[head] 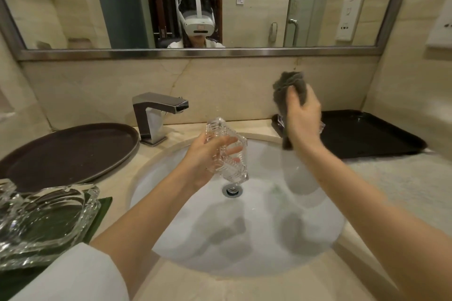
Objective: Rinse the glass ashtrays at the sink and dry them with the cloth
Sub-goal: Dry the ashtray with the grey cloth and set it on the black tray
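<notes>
- Our left hand (208,156) grips a ribbed glass ashtray (227,151), tilted on edge above the sink (305,239).
- Our right hand (302,115) grips a grey cloth (289,85), raised to the right of the ashtray.
- Beyond that grip sits a black tray (367,134).
- Left of our left grip, more ashtrays (44,215) rest on the worktop (403,178).

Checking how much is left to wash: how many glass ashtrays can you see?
2, possibly 3. One ashtray is in the left hand over the sink; another ashtray sits at lower left. Glass behind the right hand may be a third.
</notes>
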Tool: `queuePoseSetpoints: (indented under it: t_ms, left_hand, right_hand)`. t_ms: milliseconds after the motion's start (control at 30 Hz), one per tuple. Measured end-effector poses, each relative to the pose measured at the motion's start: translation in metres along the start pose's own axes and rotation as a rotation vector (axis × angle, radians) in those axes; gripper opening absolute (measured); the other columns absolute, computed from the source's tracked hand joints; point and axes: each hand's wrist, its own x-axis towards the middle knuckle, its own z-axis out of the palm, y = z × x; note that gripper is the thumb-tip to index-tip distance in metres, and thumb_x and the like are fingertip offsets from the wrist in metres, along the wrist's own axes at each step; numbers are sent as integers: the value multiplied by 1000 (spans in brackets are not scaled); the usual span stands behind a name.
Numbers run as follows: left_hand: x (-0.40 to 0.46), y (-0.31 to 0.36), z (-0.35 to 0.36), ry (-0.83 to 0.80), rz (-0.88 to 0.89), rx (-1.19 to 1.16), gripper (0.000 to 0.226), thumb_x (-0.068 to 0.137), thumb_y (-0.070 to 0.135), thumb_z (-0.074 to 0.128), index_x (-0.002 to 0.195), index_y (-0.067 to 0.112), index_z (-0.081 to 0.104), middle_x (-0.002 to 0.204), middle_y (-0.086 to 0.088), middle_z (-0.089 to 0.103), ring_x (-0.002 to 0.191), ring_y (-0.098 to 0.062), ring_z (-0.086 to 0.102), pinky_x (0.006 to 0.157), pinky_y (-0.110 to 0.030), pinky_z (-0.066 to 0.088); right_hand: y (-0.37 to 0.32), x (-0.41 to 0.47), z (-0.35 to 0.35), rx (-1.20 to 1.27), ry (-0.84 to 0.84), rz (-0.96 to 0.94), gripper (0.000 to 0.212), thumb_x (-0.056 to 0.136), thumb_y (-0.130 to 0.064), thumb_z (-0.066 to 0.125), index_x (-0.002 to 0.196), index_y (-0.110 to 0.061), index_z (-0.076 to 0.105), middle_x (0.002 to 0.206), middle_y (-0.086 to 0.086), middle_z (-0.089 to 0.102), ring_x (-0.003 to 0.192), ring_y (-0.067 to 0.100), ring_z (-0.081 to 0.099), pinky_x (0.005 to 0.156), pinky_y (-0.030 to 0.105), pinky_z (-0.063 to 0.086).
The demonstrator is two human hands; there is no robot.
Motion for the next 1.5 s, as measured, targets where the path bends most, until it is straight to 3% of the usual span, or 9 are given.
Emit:
queuePoseSetpoints:
  t_ms: [100,167,400,600,800,900,1033,1300,1500]
  left_hand:
    - [0,-1,1,-14,-7,-150,15,96,17,44,97,12,57,82,-7,70,70,-19,69,59,-27,56]
    - [-2,-1,0,-8,-7,-189,24,97,22,40,92,13,61,69,0,71,58,-10,67,50,-20,54]
    - [-4,5,6,-112,-64,-261,39,100,31,34,123,8,56,105,-13,69,85,-22,69,76,-34,57]
    - [-1,3,-5,-43,-57,-242,35,99,28,34,93,11,64,82,-2,74,73,-12,70,78,-26,54]
    - [-5,1,-2,-109,-126,-172,45,100,36,27,118,7,56,118,-20,60,99,-28,61,83,-36,54]
    - [-4,0,0,-69,-116,-182,46,100,37,27,115,3,55,108,-18,66,88,-26,69,75,-30,57]
    - [-3,7,1,-55,-73,-293,57,99,42,28,119,-6,52,114,-19,64,98,-24,65,95,-33,46]
    - [2,5,-4,4,10,-375,45,98,38,36,122,3,53,105,-9,67,91,-14,67,95,-30,48]
    - [-5,12,-20,-154,-152,-150,35,77,24,56,109,9,57,85,-3,68,74,-15,66,71,-26,57]
  right_hand:
    - [-3,-53,18,-122,-437,-139,45,92,-41,40,127,-16,54,109,-7,62,100,-7,55,98,22,41]
    - [4,-83,29,-320,-641,-221,70,85,-57,19,142,-22,37,146,-7,39,136,2,27,113,33,16]
    - [29,-31,39,-558,-505,-120,49,100,-37,23,146,-22,28,155,11,18,142,26,16,116,39,13]
    - [20,-99,41,-729,-525,-329,79,75,-54,-2,149,-28,14,158,5,6,144,24,3,114,48,10]
    - [38,-23,43,-397,-622,67,38,102,-33,25,109,-14,57,109,15,63,101,28,59,89,37,45]
    - [34,-26,28,111,-594,488,32,101,-35,32,96,-14,56,82,5,64,68,15,60,61,27,50]
    - [35,-40,27,625,-436,831,39,99,-41,35,91,-11,60,72,7,67,60,19,64,60,31,54]
    - [39,-67,44,783,-270,1081,61,86,-65,42,114,-15,64,112,9,68,105,27,62,102,44,42]
    - [18,-24,15,667,-282,796,25,95,-27,49,101,-5,60,87,15,70,70,25,66,70,37,56]
